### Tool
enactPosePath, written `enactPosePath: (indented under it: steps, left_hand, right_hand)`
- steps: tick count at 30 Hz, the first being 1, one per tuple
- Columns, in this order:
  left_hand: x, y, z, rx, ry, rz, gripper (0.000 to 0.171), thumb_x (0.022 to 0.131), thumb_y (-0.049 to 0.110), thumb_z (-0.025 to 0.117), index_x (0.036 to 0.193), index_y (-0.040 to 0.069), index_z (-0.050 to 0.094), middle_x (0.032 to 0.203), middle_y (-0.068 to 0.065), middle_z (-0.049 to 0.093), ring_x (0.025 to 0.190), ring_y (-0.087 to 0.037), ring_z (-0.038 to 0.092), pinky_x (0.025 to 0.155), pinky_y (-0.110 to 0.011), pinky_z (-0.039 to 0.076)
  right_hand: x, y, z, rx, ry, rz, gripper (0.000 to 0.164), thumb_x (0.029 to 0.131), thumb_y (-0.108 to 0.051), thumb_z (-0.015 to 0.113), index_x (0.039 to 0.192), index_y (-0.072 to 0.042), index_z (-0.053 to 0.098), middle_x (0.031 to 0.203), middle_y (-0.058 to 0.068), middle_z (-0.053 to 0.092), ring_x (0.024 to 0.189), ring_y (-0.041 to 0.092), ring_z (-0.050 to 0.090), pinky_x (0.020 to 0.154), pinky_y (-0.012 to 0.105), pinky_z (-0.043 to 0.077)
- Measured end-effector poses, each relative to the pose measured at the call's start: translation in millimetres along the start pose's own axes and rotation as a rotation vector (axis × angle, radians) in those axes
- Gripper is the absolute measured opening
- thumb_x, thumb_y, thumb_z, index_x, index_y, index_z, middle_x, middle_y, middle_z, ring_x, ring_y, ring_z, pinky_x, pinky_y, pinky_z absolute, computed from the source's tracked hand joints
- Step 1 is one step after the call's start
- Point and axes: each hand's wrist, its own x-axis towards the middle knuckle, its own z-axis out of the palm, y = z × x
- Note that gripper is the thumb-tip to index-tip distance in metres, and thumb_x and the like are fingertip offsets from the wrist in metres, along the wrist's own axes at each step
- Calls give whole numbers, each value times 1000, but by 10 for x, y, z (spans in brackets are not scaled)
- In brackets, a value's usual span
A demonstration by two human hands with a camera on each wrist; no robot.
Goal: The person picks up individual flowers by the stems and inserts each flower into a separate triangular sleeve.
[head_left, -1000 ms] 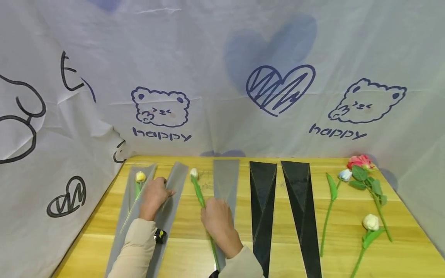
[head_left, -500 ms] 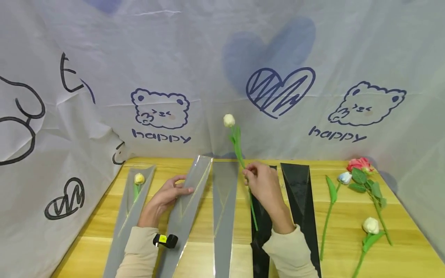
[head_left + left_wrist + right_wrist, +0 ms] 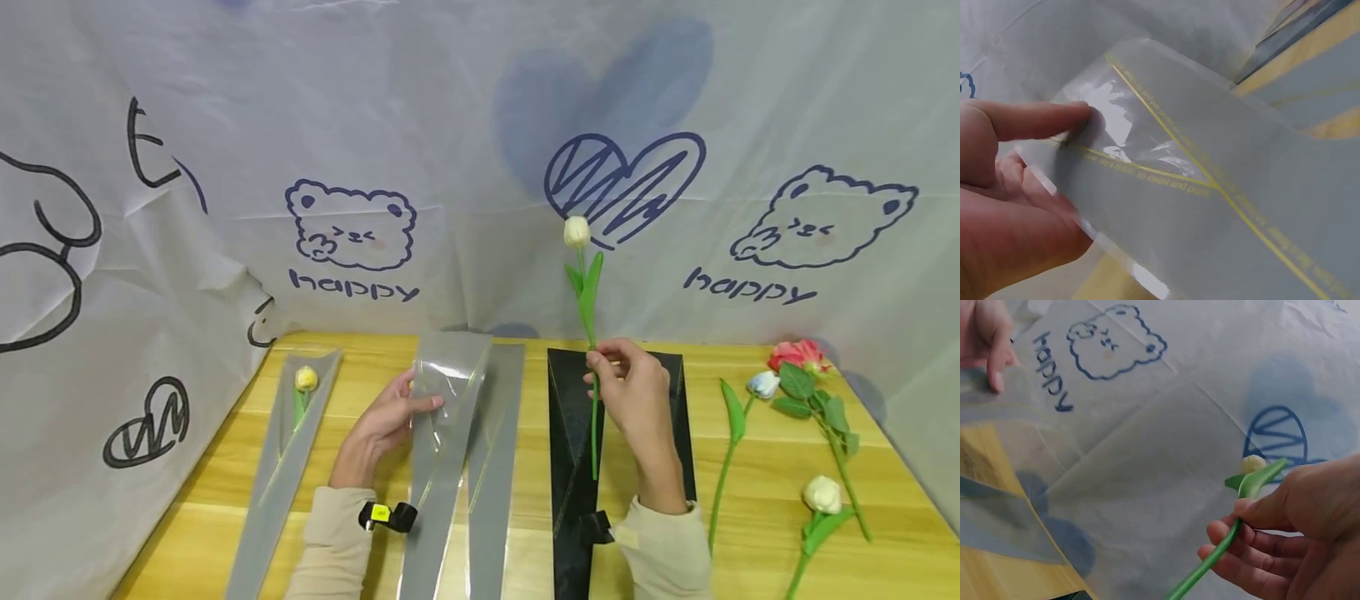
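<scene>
Yellow wood-grain worktop (image 3: 187,550) against a pale cloth backdrop (image 3: 465,100) printed with bears and hearts; two hands, one sleeve, one tulip.
Left hand (image 3: 386,423): fingers pinching the left edge of a translucent grey, gold-lined tapered plastic sleeve (image 3: 442,458), raised at its top. Right hand (image 3: 637,392): fingers grasping the green stem of a white-headed artificial tulip (image 3: 590,304), bloom upright above them. Left of the left fingers: grey sleeve containing a yellow tulip (image 3: 305,379). Right of the right fingers: pink-red artificial rose (image 3: 801,357).
</scene>
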Motion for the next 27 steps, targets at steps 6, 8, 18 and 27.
enactPosePath:
  steps: [6, 8, 18, 27]
  left_hand:
    - [-14, 91, 139, 8, -12, -8, 21, 109, 16, 51, 128, 9, 57, 102, 0, 72, 90, -13, 69, 81, -31, 56]
    - [-22, 120, 198, 46, -6, 13, 24, 109, 16, 51, 128, 4, 58, 103, 0, 72, 92, -13, 68, 83, -31, 56]
    - [-49, 132, 365, 260, 95, 139, 24, 102, 9, 63, 109, -13, 69, 92, -7, 76, 83, -13, 68, 78, -27, 54]
    - [-44, 141, 471, 460, 88, 207, 24, 90, 3, 78, 107, -12, 71, 89, -10, 74, 78, -14, 66, 70, -25, 53]
  right_hand:
    - [13, 81, -86, 213, 50, 22, 21, 102, -11, 64, 115, 6, 68, 99, 23, 72, 76, 25, 74, 63, 32, 60]
    - [14, 91, -99, 326, 79, 45, 22, 101, -10, 67, 115, 7, 68, 98, 19, 72, 77, 21, 74, 64, 31, 60]
    - [19, 81, -112, 695, 140, 98, 22, 96, -6, 71, 114, 6, 69, 100, 10, 76, 86, 21, 75, 73, 32, 60]
    - [29, -32, -111, 887, 250, -81, 25, 93, 1, 74, 111, 17, 65, 96, 18, 74, 87, 26, 74, 76, 36, 61]
